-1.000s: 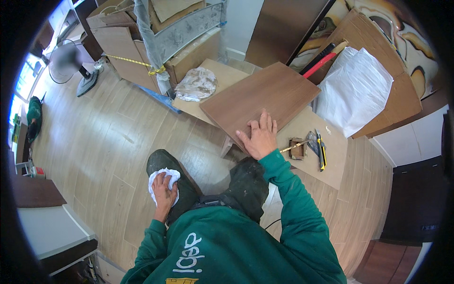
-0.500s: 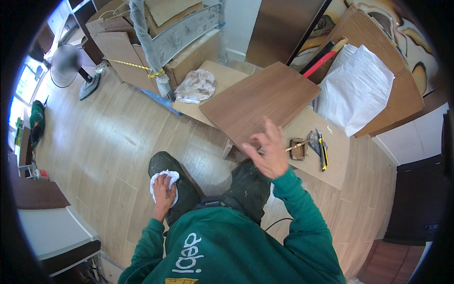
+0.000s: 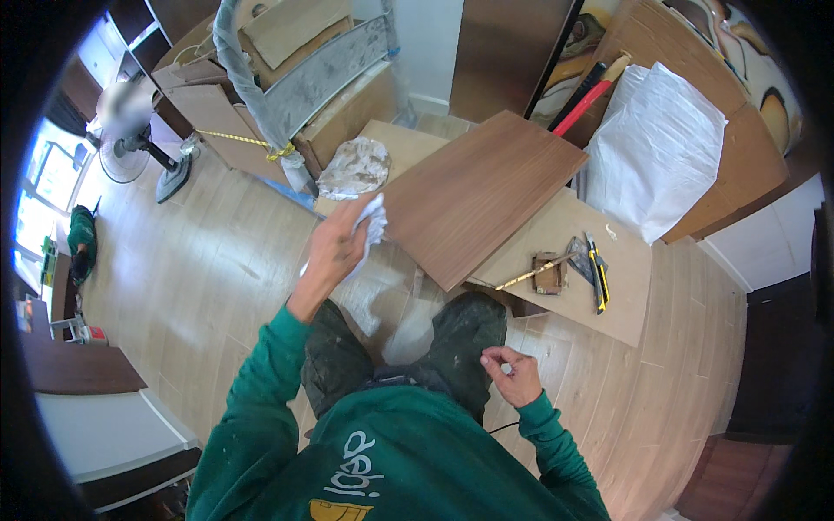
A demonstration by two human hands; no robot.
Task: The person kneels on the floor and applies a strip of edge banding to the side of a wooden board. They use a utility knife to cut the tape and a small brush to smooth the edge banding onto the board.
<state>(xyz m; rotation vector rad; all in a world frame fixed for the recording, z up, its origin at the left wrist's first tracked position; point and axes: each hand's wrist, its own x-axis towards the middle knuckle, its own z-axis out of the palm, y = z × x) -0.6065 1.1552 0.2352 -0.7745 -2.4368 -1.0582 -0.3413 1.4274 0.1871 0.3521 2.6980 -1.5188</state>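
Observation:
A white cloth (image 3: 374, 224) is bunched in my left hand (image 3: 337, 250), its fingers wrapped round it. That hand is at the left end of a brown wood-grain board (image 3: 486, 195); whether the cloth touches the board I cannot tell. The board lies slanted over a flat tan sheet (image 3: 621, 300). My right hand (image 3: 515, 379) hangs beside my right thigh, thumb and fingertips drawn together in a pinch. Whatever it may hold is too small to name. Between that hand and the board lie a thin brush-like stick (image 3: 519, 279) and a small open box (image 3: 548, 276).
A yellow-and-black utility knife (image 3: 598, 273) lies on the sheet's right part. A crumpled stained plastic bag (image 3: 354, 168) sits beyond the board's left end. White sacking (image 3: 658, 152) and red-and-black handles (image 3: 584, 102) stand at the back right. A fan (image 3: 165, 178) and another person (image 3: 82, 239) are far left.
My left hand has risen from my left thigh to the board's left end with the cloth. My right hand has dropped from above the board to beside my right thigh, its fingers drawing together.

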